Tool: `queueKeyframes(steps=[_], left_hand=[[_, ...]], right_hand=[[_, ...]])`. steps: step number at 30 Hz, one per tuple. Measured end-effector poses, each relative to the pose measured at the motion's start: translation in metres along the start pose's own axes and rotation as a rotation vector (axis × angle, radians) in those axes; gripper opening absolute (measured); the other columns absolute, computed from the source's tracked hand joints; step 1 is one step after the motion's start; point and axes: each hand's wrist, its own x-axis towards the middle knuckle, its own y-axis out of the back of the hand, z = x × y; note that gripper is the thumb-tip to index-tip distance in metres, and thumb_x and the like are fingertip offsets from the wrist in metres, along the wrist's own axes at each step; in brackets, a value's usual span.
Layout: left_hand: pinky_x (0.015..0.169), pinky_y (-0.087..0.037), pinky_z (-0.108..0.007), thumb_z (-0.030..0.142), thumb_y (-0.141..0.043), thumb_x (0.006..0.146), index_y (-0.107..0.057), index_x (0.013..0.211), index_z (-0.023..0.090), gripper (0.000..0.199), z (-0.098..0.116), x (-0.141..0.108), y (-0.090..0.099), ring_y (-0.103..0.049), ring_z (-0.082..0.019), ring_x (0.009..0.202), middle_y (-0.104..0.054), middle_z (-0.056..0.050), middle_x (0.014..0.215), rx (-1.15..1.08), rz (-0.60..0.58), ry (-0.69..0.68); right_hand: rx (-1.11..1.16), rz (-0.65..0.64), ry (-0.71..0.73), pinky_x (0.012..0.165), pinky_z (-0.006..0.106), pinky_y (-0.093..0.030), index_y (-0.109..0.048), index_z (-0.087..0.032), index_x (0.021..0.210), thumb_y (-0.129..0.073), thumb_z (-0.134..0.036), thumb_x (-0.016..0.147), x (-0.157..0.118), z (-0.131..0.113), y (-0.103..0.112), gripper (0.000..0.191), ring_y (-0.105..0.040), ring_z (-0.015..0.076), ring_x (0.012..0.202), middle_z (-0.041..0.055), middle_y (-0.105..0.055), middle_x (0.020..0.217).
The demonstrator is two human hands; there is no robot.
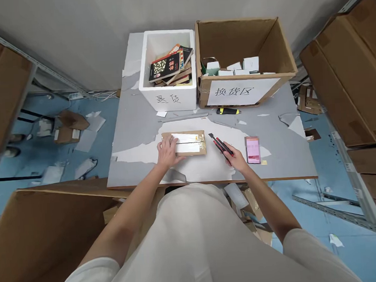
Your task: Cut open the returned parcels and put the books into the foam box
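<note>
A small brown cardboard box (190, 147) with white labels and clear tape lies flat on the worn grey tabletop (131, 119). My left hand (167, 152) grips its left end, fingers over the top. To the right of the box, my right hand (236, 157) is closed round a red and black utility knife (219, 144). The knife's dark tip points up and left, apart from the box. A phone (253, 149) with a lit pink screen lies just right of that hand.
At the back stand a white foam box (172, 97) of books (166, 67) and an open carton (252, 89) holding small white boxes. A yellow and black cutter (228, 111) lies before them. A large open carton (53, 236) is at lower left; shelves of cartons (341, 78) flank the right.
</note>
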Motion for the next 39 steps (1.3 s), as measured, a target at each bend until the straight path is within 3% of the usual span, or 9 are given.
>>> queueKeyframes(steps=[3, 6, 14, 20, 30, 35, 39], left_hand=[[0.110, -0.016, -0.057, 0.063, -0.077, 0.052, -0.028, 0.146, 0.015, 0.116, -0.006, 0.011, 0.005, -0.016, -0.043, 0.142, -0.021, -0.023, 0.154, -0.013, -0.049, -0.036], [0.110, -0.016, -0.061, 0.064, -0.079, 0.048, -0.023, 0.148, 0.015, 0.125, -0.010, 0.016, 0.003, -0.011, -0.044, 0.143, -0.019, -0.024, 0.155, -0.032, -0.111, -0.025], [0.108, -0.026, -0.059, 0.071, -0.077, 0.043, -0.029, 0.145, 0.013, 0.126, -0.021, 0.021, -0.010, -0.014, -0.046, 0.142, -0.025, -0.025, 0.151, -0.123, -0.057, -0.084], [0.112, -0.024, -0.058, 0.069, -0.079, 0.040, -0.030, 0.143, 0.009, 0.129, -0.026, 0.021, -0.013, -0.015, -0.046, 0.141, -0.028, -0.027, 0.148, -0.134, -0.013, -0.111], [0.111, -0.024, -0.058, 0.069, -0.078, 0.043, -0.032, 0.142, 0.013, 0.123, -0.023, 0.021, -0.011, -0.019, -0.045, 0.140, -0.031, -0.024, 0.147, -0.121, 0.007, -0.108], [0.112, -0.024, -0.057, 0.070, -0.078, 0.043, -0.033, 0.141, 0.014, 0.122, -0.022, 0.023, -0.010, -0.019, -0.044, 0.140, -0.032, -0.023, 0.146, -0.126, 0.003, -0.085], [0.113, -0.019, -0.058, 0.068, -0.078, 0.044, -0.035, 0.140, 0.014, 0.118, -0.022, 0.024, -0.012, -0.021, -0.044, 0.139, -0.034, -0.023, 0.145, -0.120, 0.014, -0.095]], right_hand=[[0.173, -0.001, -0.020, 0.034, 0.020, -0.036, -0.033, -0.022, 0.147, -0.059, -0.054, 0.079, 0.002, 0.012, -0.016, 0.080, -0.048, 0.0059, 0.043, 0.0084, -0.068, 0.100], [0.232, -0.023, -0.042, 0.033, 0.020, -0.035, -0.034, -0.023, 0.147, -0.062, -0.055, 0.077, 0.002, 0.016, -0.020, 0.082, -0.048, 0.0060, 0.044, 0.0078, -0.068, 0.098], [0.246, -0.025, -0.025, 0.034, 0.020, -0.036, -0.035, -0.024, 0.147, -0.061, -0.054, 0.078, 0.004, 0.015, -0.022, 0.080, -0.049, 0.0064, 0.045, 0.0080, -0.068, 0.099], [0.178, -0.016, -0.042, 0.033, 0.020, -0.036, -0.035, -0.023, 0.147, -0.059, -0.054, 0.079, 0.002, 0.008, -0.026, 0.078, -0.049, 0.0068, 0.046, 0.0083, -0.068, 0.097], [0.035, 0.009, -0.039, 0.037, 0.021, -0.040, -0.036, -0.024, 0.146, -0.052, -0.050, 0.085, -0.002, 0.006, -0.027, 0.068, -0.051, 0.0077, 0.048, 0.0063, -0.067, 0.099], [-0.113, 0.064, 0.012, 0.054, 0.029, -0.052, -0.044, -0.027, 0.143, -0.052, -0.040, 0.086, -0.003, -0.006, -0.029, 0.058, -0.057, 0.0121, 0.050, 0.0049, -0.071, 0.096], [-0.353, 0.113, 0.082, 0.078, 0.037, -0.054, -0.051, -0.028, 0.138, -0.054, -0.029, 0.085, -0.002, -0.023, -0.025, 0.053, -0.068, 0.0216, 0.075, 0.0045, -0.072, 0.105]])
